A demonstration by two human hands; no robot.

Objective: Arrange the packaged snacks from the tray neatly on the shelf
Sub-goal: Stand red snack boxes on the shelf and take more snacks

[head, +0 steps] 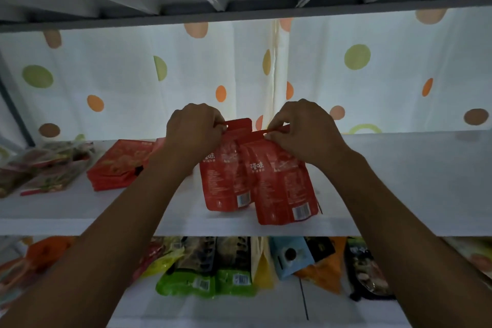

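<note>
My left hand (195,130) pinches the top edge of one red snack pouch (226,184). My right hand (303,132) pinches the top of a second red pouch (282,192). Both stand upright and overlapping on the white shelf (399,181), beside a stack of red packets (117,165).

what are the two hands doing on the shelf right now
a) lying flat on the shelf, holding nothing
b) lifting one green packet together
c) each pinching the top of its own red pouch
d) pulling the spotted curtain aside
c: the left hand pinches the top of the left red pouch and the right hand pinches the top of the right red pouch, both pouches standing on the shelf.
</note>
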